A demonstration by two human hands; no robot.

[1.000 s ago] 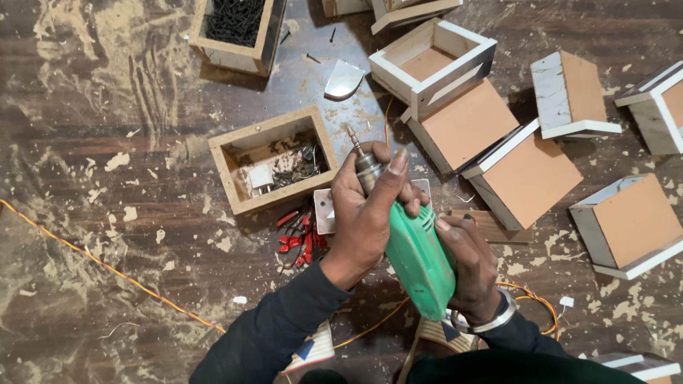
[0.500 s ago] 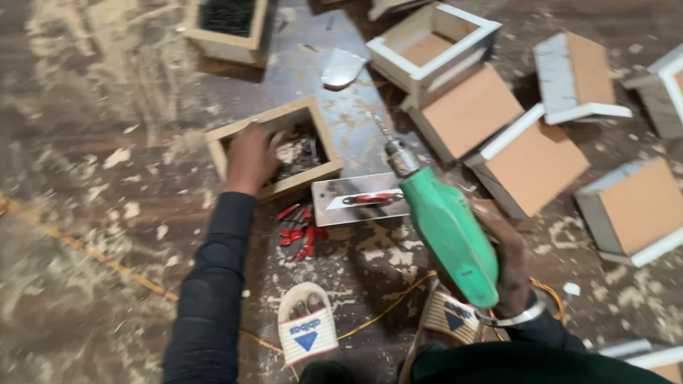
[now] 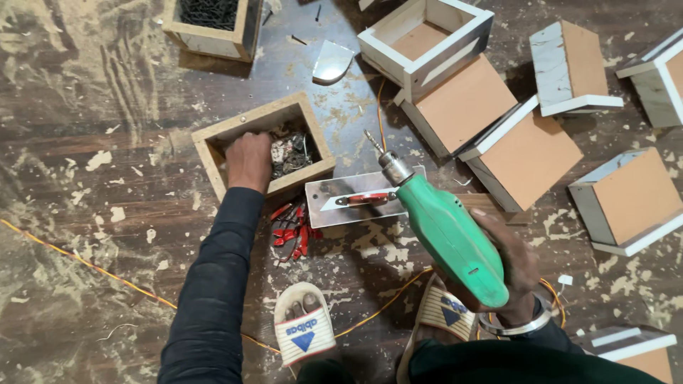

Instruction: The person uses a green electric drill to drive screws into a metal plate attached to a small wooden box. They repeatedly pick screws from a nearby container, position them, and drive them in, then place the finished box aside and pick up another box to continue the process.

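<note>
The left hand (image 3: 249, 160) is sunk into a small open wooden box (image 3: 265, 146) near the middle of the floor, its fingertips buried among a tangle of small metal bits — whether they pinch anything cannot be told. The right hand (image 3: 516, 274) is largely hidden behind the green electric drill (image 3: 449, 235) it is wrapped around, a metal bangle at the wrist; the drill's chuck and thin bit point up toward the far edge. Just under the chuck lies a flat shiny metal plate (image 3: 356, 199) with a red-handled tool on it, and a scatter of red plastic plugs (image 3: 292, 227) sits beside it.

Toward the right edge lie several square boxes (image 3: 530, 153), white-edged with smooth tan board faces; two are cut off by the frame. At the far left corner, a wooden box of dark screws (image 3: 213, 21) is also cropped. The dark plank floor (image 3: 92, 107) is scuffed and strewn with pale sawdust; an orange cord (image 3: 85, 263) runs across it.
</note>
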